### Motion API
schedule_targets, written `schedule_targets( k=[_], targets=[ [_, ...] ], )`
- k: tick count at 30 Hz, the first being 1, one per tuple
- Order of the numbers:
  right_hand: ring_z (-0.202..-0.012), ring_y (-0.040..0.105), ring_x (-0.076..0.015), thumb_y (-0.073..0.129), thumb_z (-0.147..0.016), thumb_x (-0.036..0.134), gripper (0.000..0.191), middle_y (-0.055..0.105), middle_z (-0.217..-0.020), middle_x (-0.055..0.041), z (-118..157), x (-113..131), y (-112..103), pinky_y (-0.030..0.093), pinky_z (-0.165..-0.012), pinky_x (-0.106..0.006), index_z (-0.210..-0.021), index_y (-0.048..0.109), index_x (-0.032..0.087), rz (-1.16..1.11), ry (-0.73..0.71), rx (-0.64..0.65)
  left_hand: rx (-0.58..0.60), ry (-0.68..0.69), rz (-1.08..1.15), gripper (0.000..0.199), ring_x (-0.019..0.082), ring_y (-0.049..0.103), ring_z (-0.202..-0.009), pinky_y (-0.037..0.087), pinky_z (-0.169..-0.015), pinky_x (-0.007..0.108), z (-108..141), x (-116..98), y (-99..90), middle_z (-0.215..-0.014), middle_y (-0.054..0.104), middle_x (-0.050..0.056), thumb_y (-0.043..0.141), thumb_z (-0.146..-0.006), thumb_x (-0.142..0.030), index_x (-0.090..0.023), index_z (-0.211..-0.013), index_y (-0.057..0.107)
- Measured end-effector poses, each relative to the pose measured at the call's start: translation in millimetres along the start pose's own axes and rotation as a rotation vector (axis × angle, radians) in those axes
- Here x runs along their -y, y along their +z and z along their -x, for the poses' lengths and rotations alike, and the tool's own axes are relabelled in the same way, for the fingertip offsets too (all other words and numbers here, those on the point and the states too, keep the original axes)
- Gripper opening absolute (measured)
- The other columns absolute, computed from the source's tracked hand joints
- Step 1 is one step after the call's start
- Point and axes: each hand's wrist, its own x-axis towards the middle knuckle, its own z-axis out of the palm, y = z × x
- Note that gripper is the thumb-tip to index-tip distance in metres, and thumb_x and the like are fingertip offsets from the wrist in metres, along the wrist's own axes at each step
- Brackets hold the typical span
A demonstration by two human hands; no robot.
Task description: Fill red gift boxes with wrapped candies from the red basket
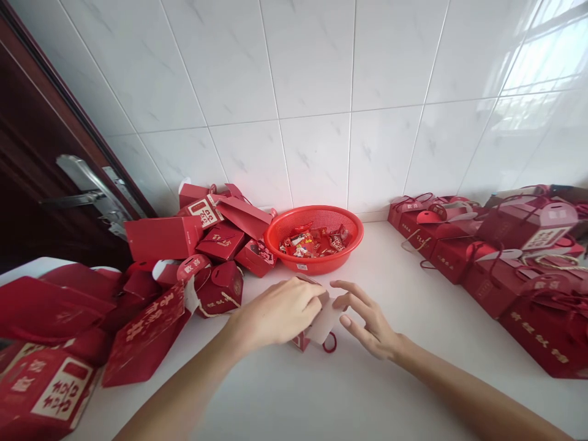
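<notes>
A small red candy box (pixel 301 341) sits on the white tabletop in front of me, mostly hidden by my left hand (pixel 280 311). Its pale inner flap (pixel 323 321) stands out towards the right, and a dark red cord loop (pixel 329 343) lies beside it. My left hand reaches over the top with fingers curled onto the box. On the right, my right hand (pixel 367 321) has its fingers apart, with fingertips close to the flap's edge and nothing held in them. Just behind is a red plastic basket (pixel 312 266) with wrapped candies (pixel 305 244).
A loose heap of red boxes (pixel 163 237) covers the left side, some with open flaps. Closed red boxes (pixel 491 285) with cord handles stand in rows on the right. Behind rises a tiled wall (pixel 316 153); a dark door (pixel 27 141) is at the left.
</notes>
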Motion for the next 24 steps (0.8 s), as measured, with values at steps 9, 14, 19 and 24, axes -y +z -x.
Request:
schedule_targets(
  k=[9,14,19,24],
  targets=[
    [-0.083,0.065,-0.0152,0.043,-0.102,0.032,0.019,0.057,-0.131,-0.0158,3,-9,4,0.058,-0.077,-0.034,-0.112,0.057,0.022,0.013,0.046,0.014,0.009,-0.009,0.018,0.023,0.024,0.069,-0.092,0.047,-0.073,0.029,-11,25,-3.1,-0.107,0.069,0.006,0.051,-0.082,-0.021,-0.026,-0.095,0.069],
    [-0.080,0.062,-0.0158,0.043,-0.102,0.033,0.038,0.062,-0.110,-0.0109,3,-7,7,0.056,-0.077,-0.034,-0.140,0.041,0.025,0.033,0.046,0.001,0.011,0.052,0.035,0.024,0.021,0.068,-0.089,0.047,-0.073,0.027,-15,26,2.9,-0.106,0.068,0.004,0.050,-0.079,-0.016,-0.025,-0.094,0.067],
    [-0.072,0.060,-0.0147,0.040,-0.103,0.032,0.028,0.063,-0.092,-0.0062,-2,2,4,0.053,-0.071,-0.030,-0.125,0.055,0.023,0.011,-0.015,0.038,0.040,0.149,0.108,0.020,0.017,0.066,-0.075,0.041,-0.061,0.025,-20,1,8.9,-0.093,0.067,0.000,0.049,-0.079,-0.014,-0.025,-0.091,0.062],
    [-0.067,0.058,-0.0156,0.040,-0.103,0.031,0.022,0.062,-0.077,-0.0046,-3,1,-3,0.050,-0.063,-0.028,-0.102,0.060,0.021,0.044,-0.020,-0.047,0.013,0.108,0.007,0.025,0.021,0.069,-0.077,0.042,-0.061,0.027,-28,-10,6.8,-0.090,0.072,0.002,0.044,-0.083,-0.011,-0.024,-0.084,0.064]
  ],
)
